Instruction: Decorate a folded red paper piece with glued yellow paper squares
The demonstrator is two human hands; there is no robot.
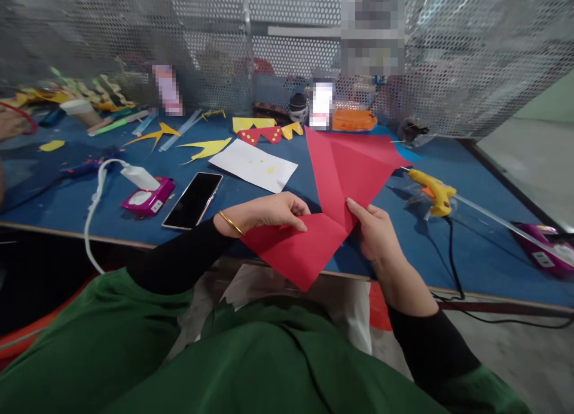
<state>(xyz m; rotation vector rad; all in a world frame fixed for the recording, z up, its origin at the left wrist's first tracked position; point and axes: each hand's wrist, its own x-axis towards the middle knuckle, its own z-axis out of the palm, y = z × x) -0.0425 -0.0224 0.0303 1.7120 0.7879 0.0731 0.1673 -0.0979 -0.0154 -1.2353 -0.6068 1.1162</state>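
A large folded sheet of red paper (354, 163) spans both hands, its near flap hanging past the table's front edge. My left hand (280, 213) pinches the near flap between thumb and curled fingers. On the other side, my right hand (372, 228) grips the paper beside the crease, thumb on top and fingers underneath, mostly hidden. Beyond the left hand lies a white sheet (253, 166) with small yellow specks. A dark-screened phone (194, 200) rests left of that hand. Right of the red paper is a yellow glue gun (433, 192) with a clear glue stick in its back.
Red and yellow paper cutouts (259, 134) lie farther back, near an orange case (354, 119). Purple power sockets sit at left (147, 197) and right (545, 246), with cables trailing. A perforated metal screen (291, 55) bounds the table's rear. Another person's hand (13, 122) is at far left.
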